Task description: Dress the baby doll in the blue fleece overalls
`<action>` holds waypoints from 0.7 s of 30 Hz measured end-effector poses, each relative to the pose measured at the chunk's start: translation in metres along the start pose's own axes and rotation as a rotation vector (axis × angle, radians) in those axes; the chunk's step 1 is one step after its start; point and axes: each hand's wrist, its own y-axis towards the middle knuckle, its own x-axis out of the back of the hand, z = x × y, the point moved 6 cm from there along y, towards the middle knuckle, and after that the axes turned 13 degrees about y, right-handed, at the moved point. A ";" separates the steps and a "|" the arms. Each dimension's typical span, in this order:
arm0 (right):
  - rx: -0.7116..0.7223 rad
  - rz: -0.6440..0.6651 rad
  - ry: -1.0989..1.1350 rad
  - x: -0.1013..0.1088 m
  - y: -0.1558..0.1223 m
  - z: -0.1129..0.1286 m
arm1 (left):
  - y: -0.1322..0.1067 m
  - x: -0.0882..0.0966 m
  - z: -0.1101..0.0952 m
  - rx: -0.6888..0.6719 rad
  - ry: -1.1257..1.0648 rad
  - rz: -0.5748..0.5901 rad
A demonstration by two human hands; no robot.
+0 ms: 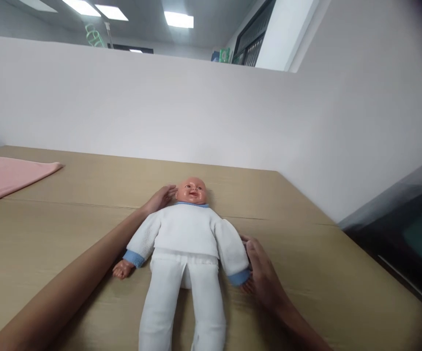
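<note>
A baby doll (187, 231) lies on its back on the table, head toward the wall. It wears a white fleece top with blue collar and cuffs, and white trousers whose lower ends run out of view. Beside the doll's head, my left hand (162, 197) rests with its fingers stretched out, touching or almost touching it. At the doll's sleeve on the right side of the view is my right hand (262, 268), fingers extended and partly hidden behind the cuff. Neither hand is wrapped round anything.
A wooden-looking table (86, 234) with a seam across it spreads under the doll. On its far left lies a pink cloth (9, 175). A white partition wall (141, 107) stands along the back edge. A dark object (408, 239) sits beyond the right edge.
</note>
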 end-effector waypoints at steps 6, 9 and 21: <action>0.096 -0.238 -0.003 0.014 0.006 -0.004 | -0.084 0.036 -0.021 0.001 0.313 -0.135; 0.143 -0.313 -0.010 0.018 0.010 0.004 | -0.126 0.038 -0.037 -0.032 0.469 -0.233; 0.798 0.243 -0.253 -0.013 -0.230 0.101 | -0.406 -0.095 -0.016 -0.396 0.529 0.591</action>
